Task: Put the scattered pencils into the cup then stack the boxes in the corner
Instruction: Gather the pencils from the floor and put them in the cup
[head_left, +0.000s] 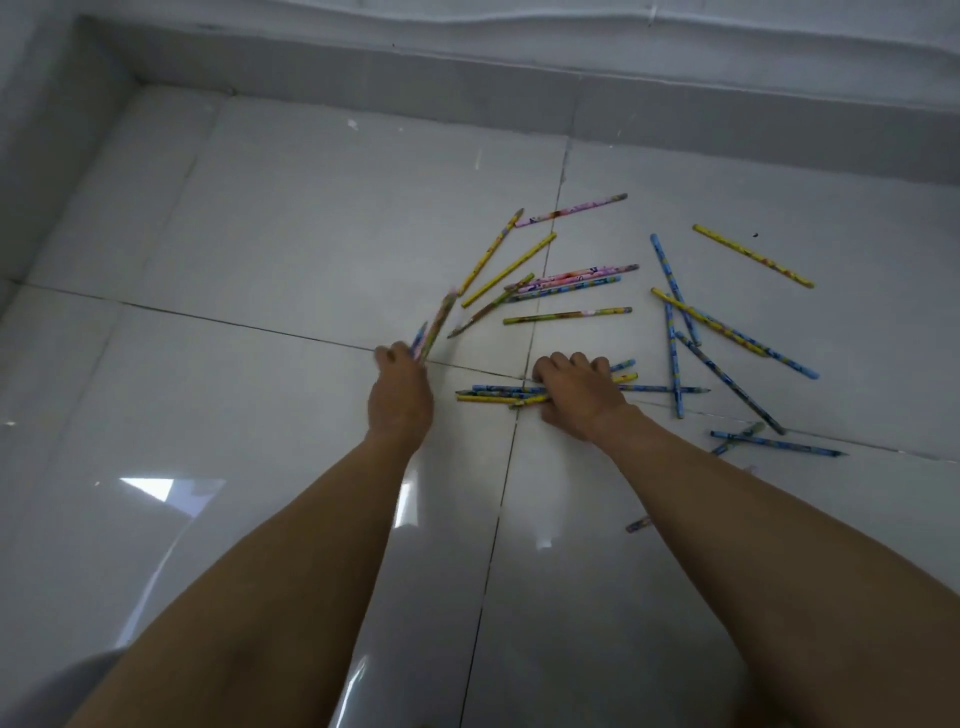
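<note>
Left hand (399, 395) fingers curl round a few raised pencils (435, 325) (blurred). Right hand (576, 397) fingers close over a bundle (498, 393) on the floor (260, 249).

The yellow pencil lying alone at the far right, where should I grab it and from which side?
Pinch the yellow pencil at its middle, coming down from above with finger and thumb on its two long sides. It lies flat on the floor tile, apart from the other pencils, so both sides are free.
</note>
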